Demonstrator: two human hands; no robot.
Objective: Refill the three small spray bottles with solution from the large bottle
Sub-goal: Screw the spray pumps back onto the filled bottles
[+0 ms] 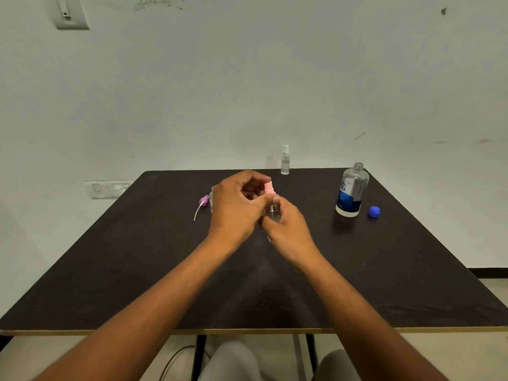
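Two hands grip pink-capped bottle | large bottle uncapped

A dark square table with a light front edge fills the near scene, standing against a pale wall marked with a few scuffs. A switch plate sits high on the wall at far left, and a socket panel lower down beside the table's far left corner. Under the near edge, black table legs and a thin dark cable show above a light floor.

A plain indoor room: bare white wall, wall switch, dark table.
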